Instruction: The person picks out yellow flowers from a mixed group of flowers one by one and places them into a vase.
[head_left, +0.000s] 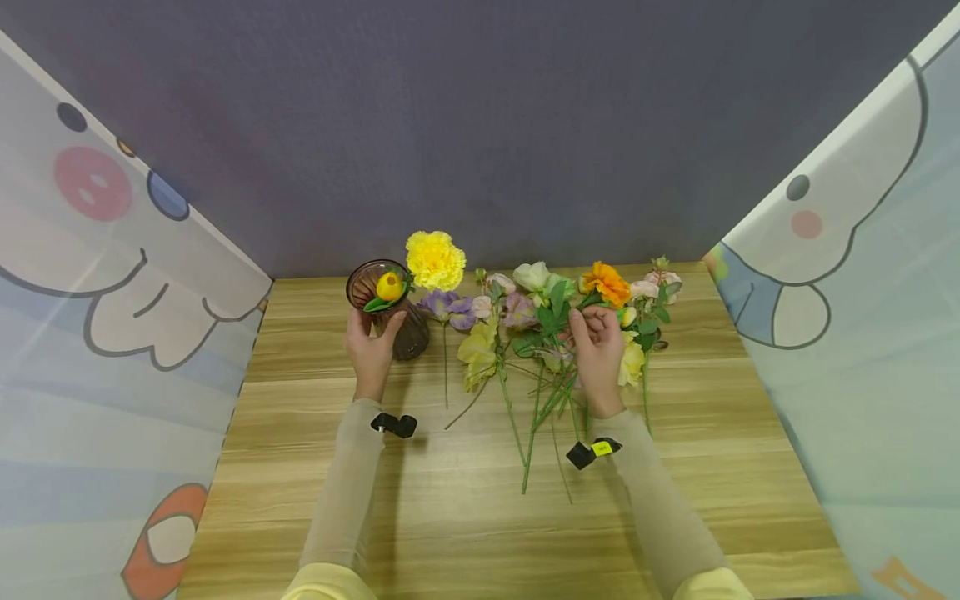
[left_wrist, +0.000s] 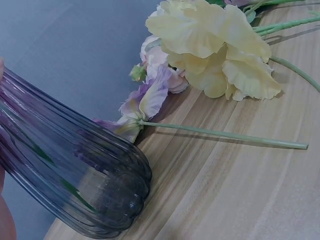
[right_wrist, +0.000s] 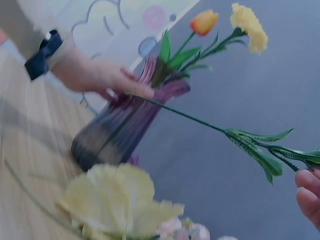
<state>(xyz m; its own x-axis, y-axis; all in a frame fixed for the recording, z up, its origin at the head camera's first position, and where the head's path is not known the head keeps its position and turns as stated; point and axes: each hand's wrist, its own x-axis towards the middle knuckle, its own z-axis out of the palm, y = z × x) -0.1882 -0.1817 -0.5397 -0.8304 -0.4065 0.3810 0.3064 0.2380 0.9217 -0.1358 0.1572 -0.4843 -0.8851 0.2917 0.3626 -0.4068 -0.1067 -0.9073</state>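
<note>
My left hand (head_left: 371,342) grips a ribbed purple glass vase (head_left: 405,333) from the near side. The vase (right_wrist: 120,125) leans over in the right wrist view, where the left hand (right_wrist: 100,75) wraps its neck. It holds a yellow-orange tulip bud (head_left: 389,286) and a yellow carnation (head_left: 435,260). My right hand (head_left: 597,323) pinches the leafy stem (right_wrist: 200,120) of an orange flower (head_left: 607,283), just above a pile of artificial flowers (head_left: 525,325). In the right wrist view, the stem's bare end points at the vase. Only the right fingertips (right_wrist: 310,195) show there.
On the wooden table (head_left: 487,517) lie a pale yellow flower (left_wrist: 215,50), a purple flower (left_wrist: 145,100) with a long green stem (left_wrist: 225,135), and pink, white and yellow blooms. A grey wall stands behind, with cartoon-printed panels on both sides.
</note>
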